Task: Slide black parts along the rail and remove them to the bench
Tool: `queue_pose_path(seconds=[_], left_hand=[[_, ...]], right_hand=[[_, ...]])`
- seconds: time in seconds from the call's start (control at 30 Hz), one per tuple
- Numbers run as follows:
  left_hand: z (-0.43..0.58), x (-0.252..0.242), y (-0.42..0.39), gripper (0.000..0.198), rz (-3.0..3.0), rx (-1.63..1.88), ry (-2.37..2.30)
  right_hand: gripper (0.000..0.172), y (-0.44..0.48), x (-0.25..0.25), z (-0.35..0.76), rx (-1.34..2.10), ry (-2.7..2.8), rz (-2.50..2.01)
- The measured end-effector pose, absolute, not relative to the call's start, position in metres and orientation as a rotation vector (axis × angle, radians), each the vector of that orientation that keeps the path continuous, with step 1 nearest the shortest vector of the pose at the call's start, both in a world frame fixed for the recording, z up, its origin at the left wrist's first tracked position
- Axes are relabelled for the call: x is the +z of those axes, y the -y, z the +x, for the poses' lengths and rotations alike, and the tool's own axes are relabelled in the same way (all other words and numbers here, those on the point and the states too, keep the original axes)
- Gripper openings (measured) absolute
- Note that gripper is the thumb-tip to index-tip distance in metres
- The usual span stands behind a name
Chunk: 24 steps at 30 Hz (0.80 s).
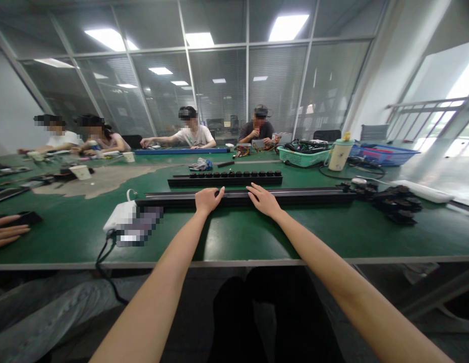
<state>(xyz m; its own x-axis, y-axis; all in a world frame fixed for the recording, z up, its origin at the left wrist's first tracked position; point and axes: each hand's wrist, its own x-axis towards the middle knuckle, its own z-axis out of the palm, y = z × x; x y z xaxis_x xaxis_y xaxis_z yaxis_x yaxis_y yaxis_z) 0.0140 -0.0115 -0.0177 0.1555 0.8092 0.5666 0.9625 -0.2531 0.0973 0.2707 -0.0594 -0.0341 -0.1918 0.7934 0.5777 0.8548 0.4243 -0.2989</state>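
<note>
Left hand (208, 200) sits on the long black rail (313, 198), its fingers bent together and its thumb standing apart; whether it grips firmly cannot be told. Right hand (264, 199) lies on the same rail with fingers loosely spread. Lying lengthwise across the green table (234, 242), the rail leaves a wide strip of tabletop between itself and the near edge. Its left end comes just beside a white box (121, 216) and a pixelated flat object (139, 229); its right end stops near a heap of black parts (399, 201), too jumbled to count. Just past it lies one shorter black bar (223, 181) topped by a single row of round black pieces, roughly a dozen. Farther out are two baskets, one green (304, 157) and one blue (388, 155), one cream tumbler (340, 155), two paper cups (80, 173) and four seated people. Another person's hand (9, 231) shows at the left edge. Relative to both hands, the rail is directly beneath them, extending sideways beyond each, farther on the right.
</note>
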Motion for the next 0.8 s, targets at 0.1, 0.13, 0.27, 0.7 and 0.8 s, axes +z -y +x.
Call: queue_pose_path(seconds=[0.1,0.13,0.27,0.7,0.8], left_hand=[[0.015,-0.016,0.013,0.07,-2.152,-0.749,1.729],[0.015,-0.016,0.013,0.07,-2.158,-0.742,1.733],[0.016,-0.014,0.013,0.066,-2.141,-0.738,1.744],[0.022,-0.011,0.019,0.06,-2.101,-0.714,1.762],[0.023,-0.013,0.02,0.058,-2.115,-0.721,1.754]], right_hand=[[0.044,0.06,-0.032,0.271,-0.089,1.999,-1.405],[0.044,0.06,-0.031,0.271,-0.083,1.995,-1.408],[0.042,0.061,-0.026,0.269,-0.062,1.977,-1.415],[0.041,0.062,-0.019,0.27,-0.02,1.966,-1.445],[0.043,0.062,-0.02,0.27,-0.013,1.985,-1.463]])
